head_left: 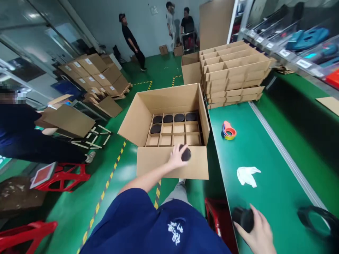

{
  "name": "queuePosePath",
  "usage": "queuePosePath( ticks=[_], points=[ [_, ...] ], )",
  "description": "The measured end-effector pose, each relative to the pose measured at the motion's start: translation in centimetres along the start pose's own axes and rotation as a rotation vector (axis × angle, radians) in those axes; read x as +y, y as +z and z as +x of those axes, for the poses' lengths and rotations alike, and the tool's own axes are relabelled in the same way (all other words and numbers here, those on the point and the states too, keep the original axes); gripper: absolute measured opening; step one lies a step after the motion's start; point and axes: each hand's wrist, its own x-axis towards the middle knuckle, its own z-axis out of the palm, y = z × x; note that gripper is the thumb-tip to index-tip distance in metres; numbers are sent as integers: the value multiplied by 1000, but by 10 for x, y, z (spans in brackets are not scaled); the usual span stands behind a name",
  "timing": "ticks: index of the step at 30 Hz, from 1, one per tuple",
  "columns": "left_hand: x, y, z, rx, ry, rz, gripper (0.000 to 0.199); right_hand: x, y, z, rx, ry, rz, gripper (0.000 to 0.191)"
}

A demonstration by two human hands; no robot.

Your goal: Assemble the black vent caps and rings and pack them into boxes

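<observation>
My left hand (177, 157) reaches over the front flap of an open cardboard box (161, 106) and holds a black round disc (186, 153) by its edge. Inside the box, a cardboard divider grid (172, 132) holds several matching black discs (179, 118) along its far row, and one more sits in the second row. The other cells show bare cardboard. At the lower right, my right hand (255, 231) grips a black cylindrical piece (243, 219) above a green workbench (227, 169). A black ring-shaped object (315, 220) lies near the bench's far side, beyond my right hand.
A tape roll (229, 130) and white cloth (247, 175) lie on the bench. Stacked cardboard dividers (233, 70) stand behind the box. A seated co-worker (16, 130) is at left, red stools (62, 177) stand nearby, flat cartons (92, 70) sit beyond, and several people (169, 31) stand far back.
</observation>
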Motion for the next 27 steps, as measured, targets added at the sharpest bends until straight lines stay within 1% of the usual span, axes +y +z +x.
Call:
queuePosePath(
  ticks=[1,3,5,7,9,10,12,14,15,17,19,21,22,24,27],
  points=[
    [-24,-16,14,39,-77,10,101,-40,3,25,-49,-95,28,100],
    [-68,-42,47,96,-170,35,101,-125,15,79,-163,-224,67,93],
    [-109,-59,84,116,-202,67,102,-208,37,141,-230,-314,75,94],
    [-143,-68,123,96,-195,93,102,-281,68,210,-259,-373,24,96],
    [-169,-73,159,63,-167,106,102,-341,105,279,-286,-401,-72,99],
    [-179,-74,175,49,-151,108,103,-365,123,312,-303,-404,-120,102],
    [-195,-73,203,20,-118,112,105,-403,159,368,-343,-392,-211,107],
    [-207,-67,222,-3,-90,119,106,-424,192,409,-396,-363,-291,111],
    [-213,-63,229,-15,-79,120,107,-429,207,423,-427,-347,-328,112],
    [-224,-53,238,-39,-53,114,104,-429,233,439,-496,-333,-399,110],
    [-234,-41,241,-60,-20,105,95,-420,254,441,-548,-339,-457,97],
    [-240,-32,240,-60,21,106,85,-407,272,438,-540,-350,-480,82],
    [-242,-28,240,-52,39,108,82,-400,279,436,-508,-352,-478,77],
    [-244,-23,240,-25,55,109,78,-389,291,433,-418,-350,-459,74],
    [-244,-19,240,11,4,107,66,-379,300,429,-321,-346,-447,76]
  ],
)
